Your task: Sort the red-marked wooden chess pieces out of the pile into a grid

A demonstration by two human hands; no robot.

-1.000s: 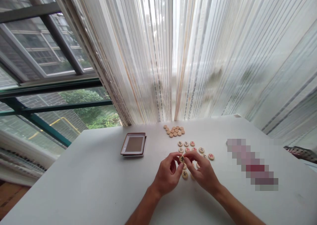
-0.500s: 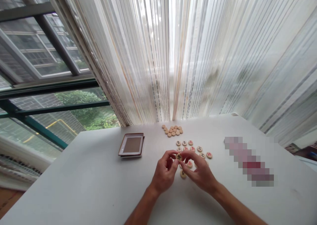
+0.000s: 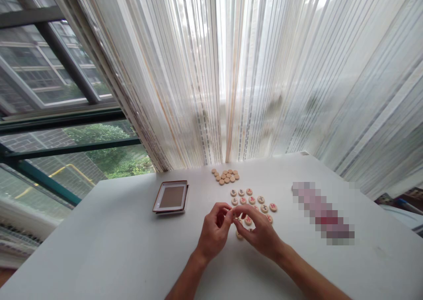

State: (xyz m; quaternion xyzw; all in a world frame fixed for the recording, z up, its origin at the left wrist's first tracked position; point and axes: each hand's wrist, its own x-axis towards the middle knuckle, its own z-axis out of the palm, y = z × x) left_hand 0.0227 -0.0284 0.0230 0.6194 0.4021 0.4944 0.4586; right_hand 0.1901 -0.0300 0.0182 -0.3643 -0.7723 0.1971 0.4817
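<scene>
My left hand (image 3: 213,234) and my right hand (image 3: 261,234) meet over the white table, fingertips pinched together. Between them is a small round Chinese chess piece (image 3: 233,214), turned nearly edge-on and mostly covered by the fingers. Face-up wooden pieces with red or black characters, such as a red one (image 3: 252,200), lie in loose rows just beyond and under my right hand. That hand partly hides several of them, including a piece (image 3: 239,235) near its thumb.
Face-down pieces (image 3: 227,180) cluster farther back on the white table (image 3: 125,247). A shallow framed box (image 3: 170,197) sits to the left. On the right is a pixelated patch (image 3: 324,214). Striped curtains (image 3: 228,71) and a window stand behind the table.
The held piece has turned from showing its black character to nearly edge-on. The whole view has shifted slightly; both hands keep their pinch.
</scene>
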